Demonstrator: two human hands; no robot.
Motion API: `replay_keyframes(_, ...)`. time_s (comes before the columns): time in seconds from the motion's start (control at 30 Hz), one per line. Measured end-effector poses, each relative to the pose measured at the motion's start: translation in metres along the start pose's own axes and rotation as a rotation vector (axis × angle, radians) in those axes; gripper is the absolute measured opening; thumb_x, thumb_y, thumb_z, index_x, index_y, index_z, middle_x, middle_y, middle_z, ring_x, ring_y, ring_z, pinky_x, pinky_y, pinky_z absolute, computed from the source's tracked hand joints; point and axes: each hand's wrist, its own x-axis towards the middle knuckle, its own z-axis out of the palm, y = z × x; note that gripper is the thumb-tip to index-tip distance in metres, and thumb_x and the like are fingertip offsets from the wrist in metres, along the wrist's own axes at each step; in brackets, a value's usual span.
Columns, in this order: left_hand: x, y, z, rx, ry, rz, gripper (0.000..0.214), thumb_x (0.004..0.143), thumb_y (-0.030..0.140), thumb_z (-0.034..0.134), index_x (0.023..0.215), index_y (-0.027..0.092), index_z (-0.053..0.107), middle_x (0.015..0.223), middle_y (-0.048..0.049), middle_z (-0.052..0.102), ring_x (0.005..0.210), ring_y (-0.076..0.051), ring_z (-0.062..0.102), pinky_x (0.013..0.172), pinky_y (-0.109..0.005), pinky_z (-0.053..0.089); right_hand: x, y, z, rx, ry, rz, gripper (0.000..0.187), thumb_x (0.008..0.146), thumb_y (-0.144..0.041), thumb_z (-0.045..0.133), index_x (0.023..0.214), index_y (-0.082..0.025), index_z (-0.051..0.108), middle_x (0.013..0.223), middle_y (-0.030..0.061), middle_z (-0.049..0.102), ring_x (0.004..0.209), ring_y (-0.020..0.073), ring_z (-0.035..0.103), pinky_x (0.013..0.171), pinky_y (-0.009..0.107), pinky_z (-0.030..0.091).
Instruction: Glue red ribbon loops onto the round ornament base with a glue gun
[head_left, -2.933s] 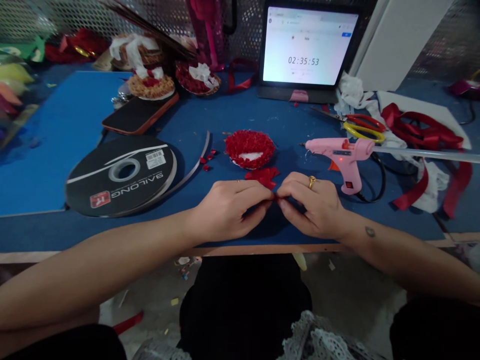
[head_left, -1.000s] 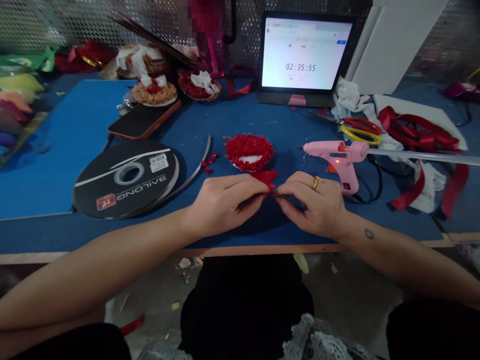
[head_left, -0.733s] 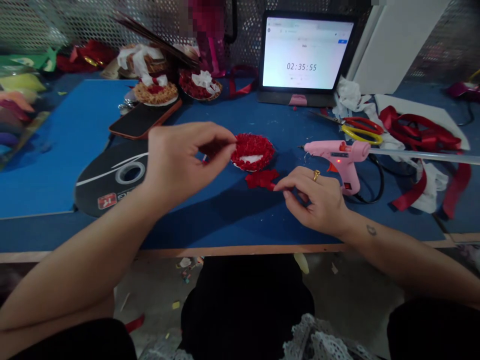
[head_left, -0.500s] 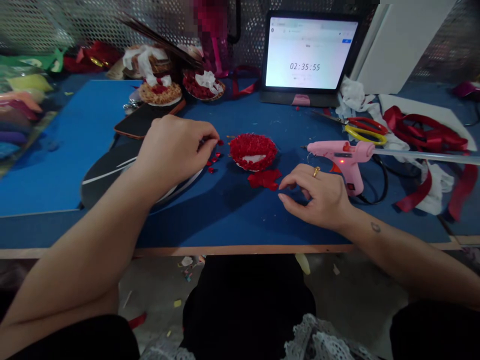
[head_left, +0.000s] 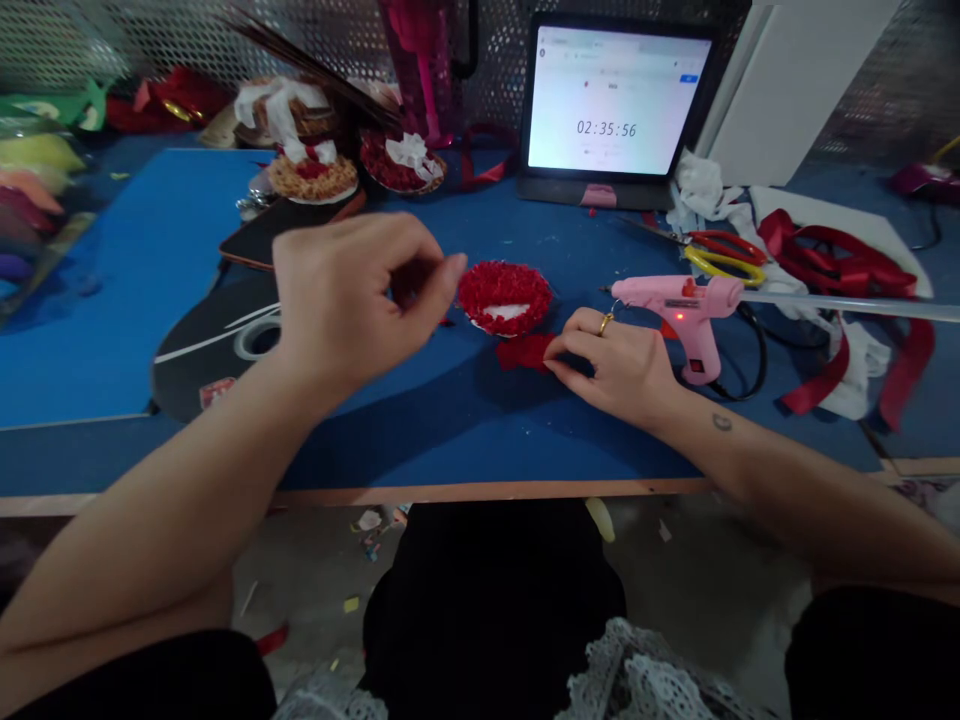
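Backdrop tablet timer: 02:35:56

A pink glue gun lies near scissors, below a tablet.

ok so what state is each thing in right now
left hand: raised, fingers pinched together
right hand: on the red ribbon pieces
glue gun: standing, light on
tablet: on, timer showing
scissors: lying flat
phone: screen dark
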Motion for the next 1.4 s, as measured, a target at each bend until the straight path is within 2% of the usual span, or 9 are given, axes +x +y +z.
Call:
replay_keyframes(0.13, -0.011, 0.028, 0.01, 0.0, 0.002, 0.295, 0.032, 0.094, 0.031, 0.051, 0.066, 0.018, 0.059, 0.058, 0.0016, 0.06, 0.049, -0.009, 0.047, 0.046, -0.025, 0.029, 0.0, 0.001, 0.0, 0.015, 0.019, -0.014, 0.013, 0.089, -0.022, 0.058, 0.084, -0.021, 0.07, 0.089, -0.0012, 0.069, 0.074, 0.0107, 0.064, 0.052, 0.023, 0.033)
replay_keyframes(0.23, -0.02, 0.037, 0.024, -0.06, -0.126, 0.402, 0.033, 0.094, 0.029, 0.051, 0.065, 0.017, 0.059, 0.058, 0.0024, 0.058, 0.048, -0.009, 0.049, 0.046, -0.025, 0.027, 0.0, 0.001, 0.0, 0.012, 0.011, -0.004, 0.01, 0.089, -0.026, 0.06, 0.09, -0.021, 0.07, 0.09, -0.0014, 0.068, 0.075, 0.011, 0.064, 0.053, 0.024, 0.034)
replay_keyframes(0.37, -0.024, 0.039, 0.031, -0.131, -0.223, 0.398, 0.031, 0.095, 0.029, 0.05, 0.069, 0.016, 0.062, 0.062, 0.0013, 0.061, 0.052, -0.01, 0.054, 0.047, -0.024, 0.028, 0.001, 0.001, 0.001, 0.001, -0.008, -0.014, 0.011, 0.089, -0.027, 0.061, 0.092, -0.022, 0.071, 0.09, -0.0012, 0.068, 0.075, 0.0112, 0.064, 0.053, 0.024, 0.034)
replay_keyframes(0.47, -0.024, 0.04, 0.028, -0.126, -0.216, 0.419, 0.031, 0.096, 0.028, 0.048, 0.071, 0.017, 0.062, 0.063, 0.0015, 0.062, 0.052, -0.011, 0.054, 0.047, -0.025, 0.032, 0.002, 0.0, 0.002, -0.008, -0.021, -0.005, 0.011, 0.089, -0.023, 0.06, 0.085, -0.021, 0.07, 0.089, -0.001, 0.068, 0.073, 0.0112, 0.063, 0.053, 0.024, 0.033)
replay_keyframes(0.57, -0.024, 0.043, 0.025, -0.115, -0.166, 0.44, 0.035, 0.098, 0.028, 0.042, 0.07, 0.02, 0.061, 0.061, 0.0022, 0.061, 0.05, -0.011, 0.051, 0.046, -0.026, 0.033, 0.003, 0.0, 0.002, 0.004, -0.02, -0.002, 0.01, 0.089, -0.024, 0.06, 0.089, -0.02, 0.069, 0.09, -0.0007, 0.068, 0.075, 0.0118, 0.063, 0.054, 0.024, 0.034)
replay_keyframes(0.9, -0.026, 0.045, 0.026, -0.113, -0.164, 0.468, 0.032, 0.096, 0.028, 0.047, 0.068, 0.019, 0.06, 0.061, 0.0026, 0.06, 0.051, -0.01, 0.051, 0.046, -0.026, 0.033, 0.007, -0.002, 0.005, -0.034, -0.081, 0.022, 0.013, 0.091, -0.024, 0.056, 0.086, -0.018, 0.067, 0.091, 0.0011, 0.068, 0.071, 0.013, 0.062, 0.052, 0.027, 0.029)
replay_keyframes(1.03, -0.028, 0.045, 0.027, -0.121, -0.152, 0.432, 0.038, 0.098, 0.029, 0.038, 0.068, 0.023, 0.06, 0.059, 0.0023, 0.059, 0.05, -0.012, 0.049, 0.045, -0.027, 0.033, 0.007, -0.001, 0.003, -0.045, -0.015, 0.012, 0.015, 0.093, -0.024, 0.053, 0.087, -0.017, 0.065, 0.091, 0.0016, 0.068, 0.074, 0.0131, 0.062, 0.054, 0.026, 0.031)
replay_keyframes(1.17, -0.026, 0.043, 0.027, -0.156, -0.162, 0.488, 0.033, 0.096, 0.027, 0.048, 0.067, 0.017, 0.062, 0.058, 0.0019, 0.058, 0.047, -0.01, 0.05, 0.044, -0.025, 0.033, -0.003, -0.003, -0.008, -0.103, 0.068, 0.002, 0.017, 0.095, -0.027, 0.053, 0.086, -0.018, 0.064, 0.088, 0.0003, 0.068, 0.071, 0.012, 0.061, 0.054, 0.026, 0.032)
replay_keyframes(1.4, -0.03, 0.045, 0.031, -0.201, -0.243, 0.531, 0.025, 0.097, 0.027, 0.047, 0.093, 0.018, 0.07, 0.088, -0.001, 0.071, 0.058, -0.01, 0.063, 0.05, -0.023, 0.044, -0.029, -0.012, -0.027, -0.242, 0.001, 0.023, 0.019, 0.095, -0.026, 0.052, 0.084, -0.019, 0.066, 0.084, -0.0001, 0.07, 0.064, 0.0108, 0.059, 0.053, 0.028, 0.031)
